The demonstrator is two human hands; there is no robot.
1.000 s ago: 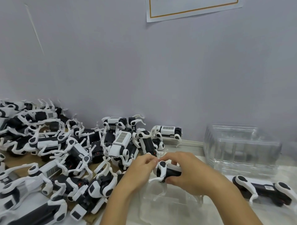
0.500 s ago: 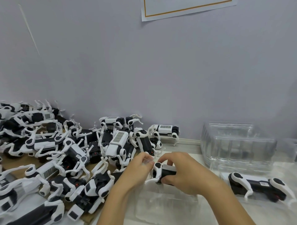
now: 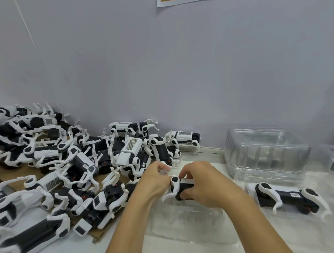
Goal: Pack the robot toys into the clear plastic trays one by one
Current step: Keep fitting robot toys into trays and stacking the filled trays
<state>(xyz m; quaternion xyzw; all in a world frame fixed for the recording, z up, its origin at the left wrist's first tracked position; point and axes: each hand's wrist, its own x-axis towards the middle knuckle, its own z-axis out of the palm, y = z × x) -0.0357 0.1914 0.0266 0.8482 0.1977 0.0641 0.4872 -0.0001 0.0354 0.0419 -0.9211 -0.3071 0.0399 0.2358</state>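
A black and white robot toy (image 3: 178, 187) is held low over a clear plastic tray (image 3: 186, 222) in front of me. My right hand (image 3: 204, 184) wraps the toy's black body from the right. My left hand (image 3: 153, 180) grips its white leg end from the left. A second robot toy (image 3: 287, 196) lies in another clear tray at the right. A large heap of robot toys (image 3: 75, 166) covers the left of the table.
A stack of empty clear trays (image 3: 263, 155) stands at the back right against the grey wall. Brown cardboard (image 3: 21, 171) lies under the heap. A paper sheet (image 3: 173, 2) hangs on the wall above.
Both hands have lowered the toy a little toward the tray in front of me. The view has tilted down slightly.
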